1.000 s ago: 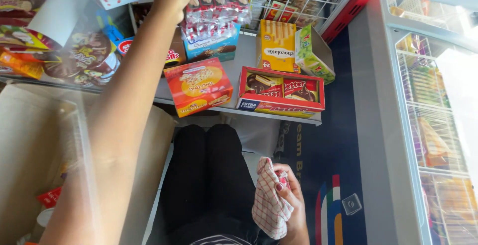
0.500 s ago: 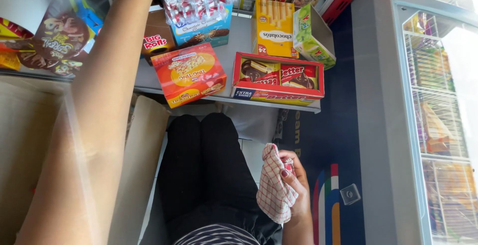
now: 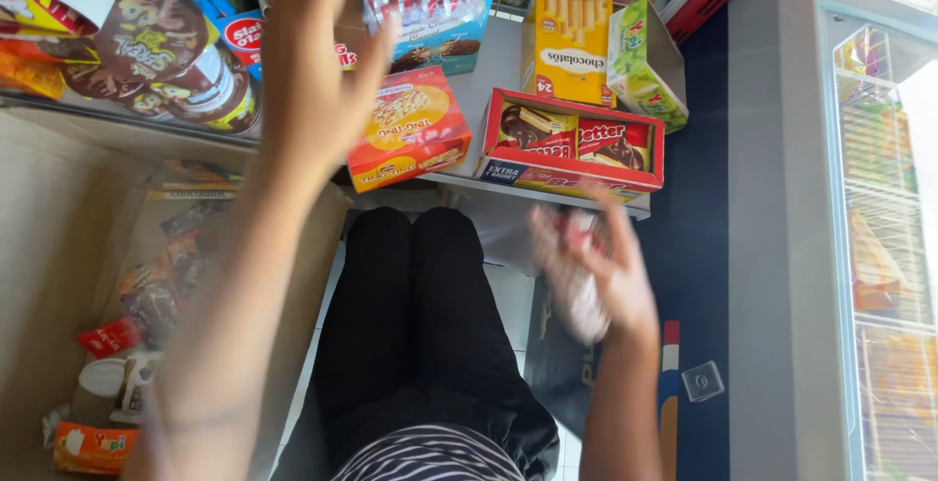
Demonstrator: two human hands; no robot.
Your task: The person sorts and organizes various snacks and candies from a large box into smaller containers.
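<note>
Left hand [image 3: 313, 81] has pulled back off the shelf [image 3: 498, 56], fingers spread, empty. Right hand [image 3: 596, 271] has risen, clutching checked cloth [image 3: 576, 295].

Grey shelf [image 3: 508, 66] stocked with snack boxes; glass-door display cabinet [image 3: 884, 247] at right (bright daylight through it); dark blue floor mat [image 3: 699, 247]; open cardboard carton [image 3: 59, 247] at left.
</note>
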